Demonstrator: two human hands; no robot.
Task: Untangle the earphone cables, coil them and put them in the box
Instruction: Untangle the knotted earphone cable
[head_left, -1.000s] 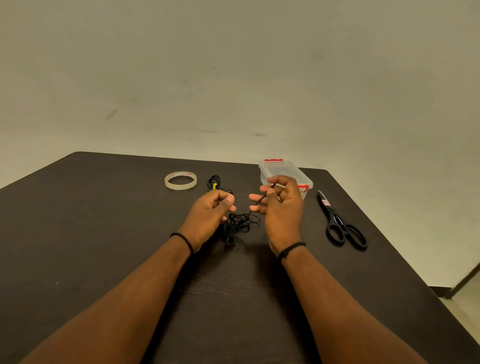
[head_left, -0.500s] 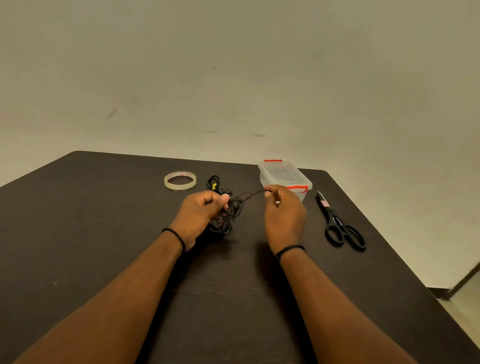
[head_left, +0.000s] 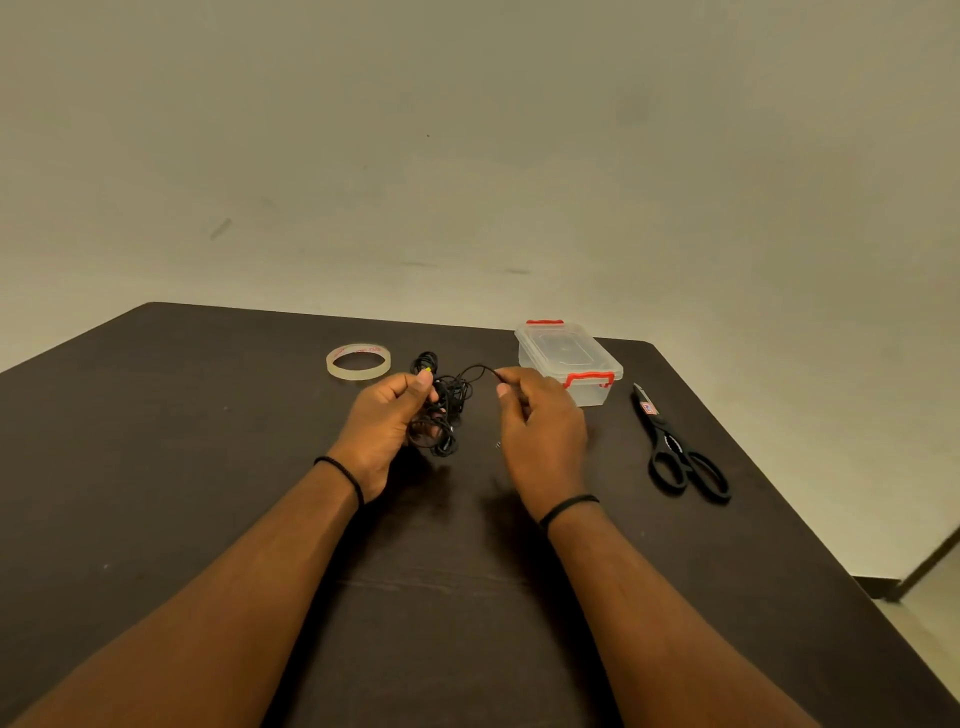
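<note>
Fingers (head_left: 501, 375) pinch cable (head_left: 447, 410); box (head_left: 569, 364) lidded, contents unclear.

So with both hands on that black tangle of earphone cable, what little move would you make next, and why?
Probably draw the right hand gently away to the right, feeding out the strand it pinches. The left hand grips the tangled cable, which is plainly knotted, and one loop already arcs free toward the right fingers. The box has its lid on, so packing comes later.

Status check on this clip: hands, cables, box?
Left hand grips tangled black earphone cables; right hand pinches one strand. Clear plastic box with red clasps closed. Nothing in the way.
</note>
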